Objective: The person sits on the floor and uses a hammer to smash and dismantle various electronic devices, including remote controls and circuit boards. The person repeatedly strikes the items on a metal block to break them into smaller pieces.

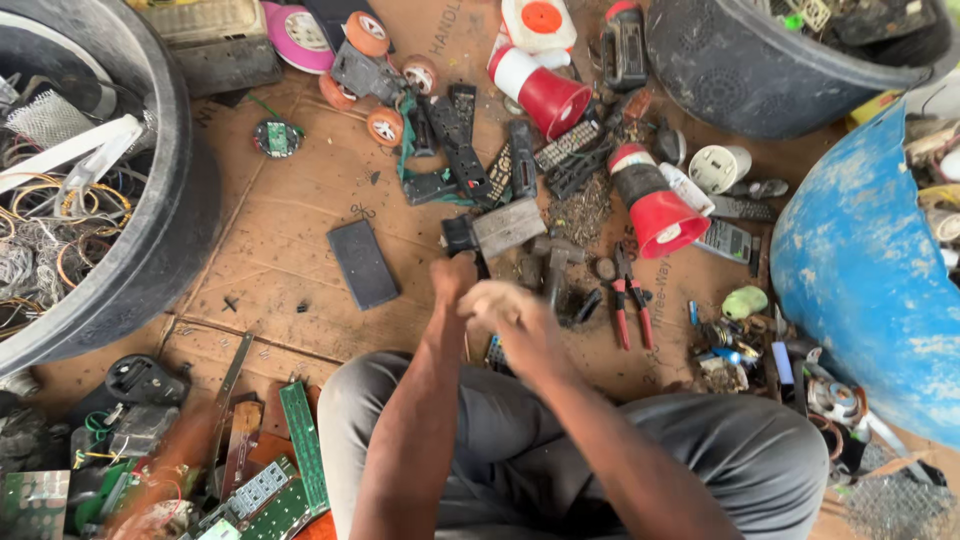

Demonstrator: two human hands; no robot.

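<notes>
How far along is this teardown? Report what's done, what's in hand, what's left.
Done, apparently: bare green circuit boards lie stacked by the knee, and wire coils fill the black tub. In hand: the left hand grips a black and grey device; the right hand is blurred beside it. Left: remotes and a toy car look unopened.

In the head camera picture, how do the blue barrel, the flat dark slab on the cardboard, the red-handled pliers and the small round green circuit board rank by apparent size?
Largest to smallest as they look:
1. Blue barrel, cut off by the frame edge.
2. Flat dark slab.
3. Red-handled pliers, longer but thinner than the slab, so this pair is close.
4. Round green circuit board.
</notes>
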